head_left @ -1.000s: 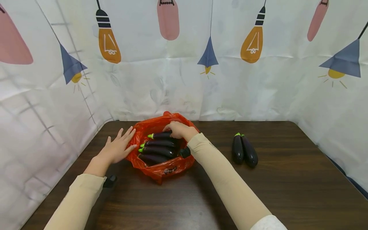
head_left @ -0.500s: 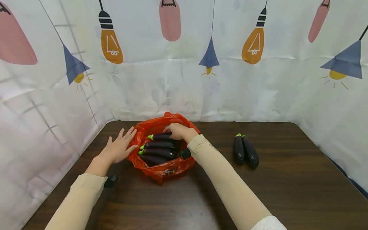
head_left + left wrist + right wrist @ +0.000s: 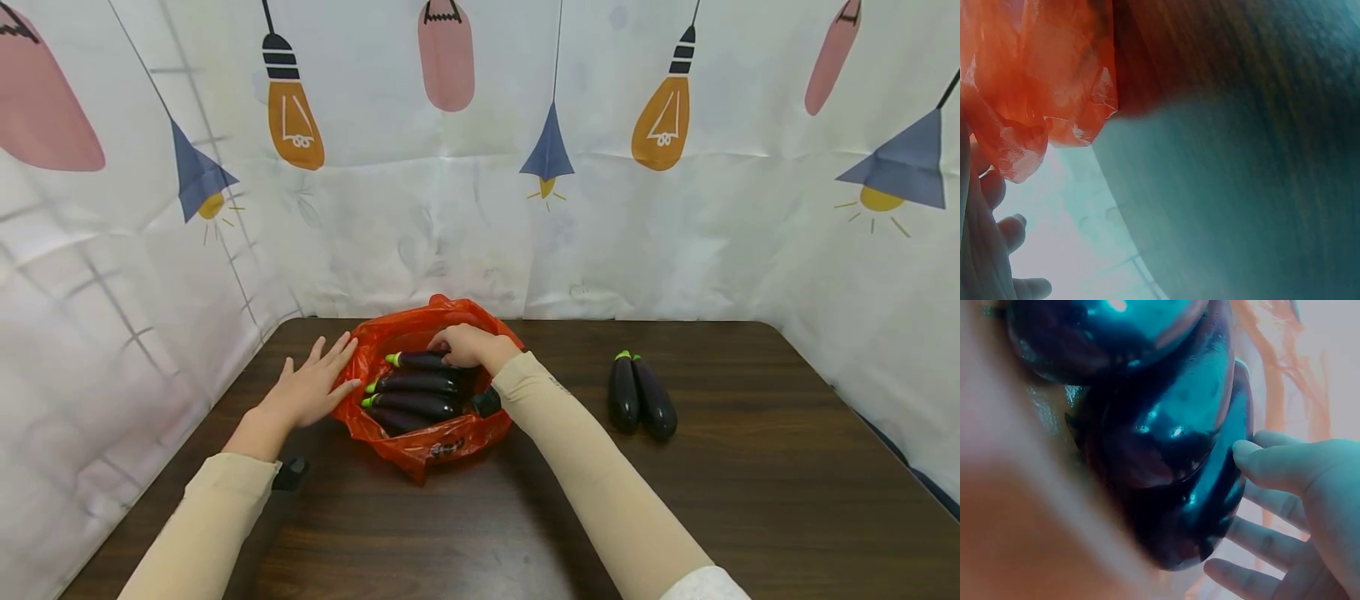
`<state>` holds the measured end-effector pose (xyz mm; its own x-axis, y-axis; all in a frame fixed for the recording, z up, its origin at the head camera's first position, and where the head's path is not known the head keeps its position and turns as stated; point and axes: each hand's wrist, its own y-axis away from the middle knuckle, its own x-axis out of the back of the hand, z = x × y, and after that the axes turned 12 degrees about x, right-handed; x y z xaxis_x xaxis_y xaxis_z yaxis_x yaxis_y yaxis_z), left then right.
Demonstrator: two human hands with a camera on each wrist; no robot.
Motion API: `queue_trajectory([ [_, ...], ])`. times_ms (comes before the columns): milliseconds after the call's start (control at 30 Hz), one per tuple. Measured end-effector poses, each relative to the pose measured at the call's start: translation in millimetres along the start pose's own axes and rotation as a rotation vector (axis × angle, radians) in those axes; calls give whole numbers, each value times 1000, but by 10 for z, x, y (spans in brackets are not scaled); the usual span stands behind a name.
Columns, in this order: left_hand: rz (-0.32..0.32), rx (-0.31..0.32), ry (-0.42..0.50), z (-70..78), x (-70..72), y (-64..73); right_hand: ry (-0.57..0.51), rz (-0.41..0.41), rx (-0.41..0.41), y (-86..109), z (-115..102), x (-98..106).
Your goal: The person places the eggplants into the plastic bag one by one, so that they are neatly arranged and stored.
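Observation:
A red plastic bag (image 3: 416, 454) stands with its mouth spread wide, and several dark eggplants (image 3: 420, 406) with green stem ends lie side by side in it. My right hand (image 3: 467, 344) reaches in over the bag's right side to the rearmost eggplant (image 3: 416, 360). In the right wrist view its thumb (image 3: 1260, 459) lies along one side of that eggplant (image 3: 1235, 450), the fingers round the other. My left hand (image 3: 307, 387) lies against the bag's left rim, fingers spread and straight. The left wrist view shows its fingertips below the crumpled bag (image 3: 1035, 81).
Two more eggplants (image 3: 640, 396) lie together on the dark wooden table (image 3: 772, 467), right of the bag. A white curtain (image 3: 480, 225) printed with lamps and bulbs hangs behind the table and along its sides.
The head view has shifted slightly, so everything sits a little lower in it. Both hands, the bag and the eggplants keep practically the same places.

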<state>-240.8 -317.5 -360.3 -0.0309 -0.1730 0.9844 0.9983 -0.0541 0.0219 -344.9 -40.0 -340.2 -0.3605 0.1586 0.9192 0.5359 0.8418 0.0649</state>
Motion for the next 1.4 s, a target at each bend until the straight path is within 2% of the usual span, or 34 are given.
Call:
queue_trajectory([
  [333,3,-6,-6,9,3,-4,-13,24,6,73,-23,79],
  [800,-15,-9,-1,14,17,-14,-80,112,91,216,-59,285],
  [1167,-16,-11,5,21,39,-21,-97,164,190,459,-104,493],
  [1400,-16,-5,7,17,18,-24,-133,214,225,660,-94,531],
])
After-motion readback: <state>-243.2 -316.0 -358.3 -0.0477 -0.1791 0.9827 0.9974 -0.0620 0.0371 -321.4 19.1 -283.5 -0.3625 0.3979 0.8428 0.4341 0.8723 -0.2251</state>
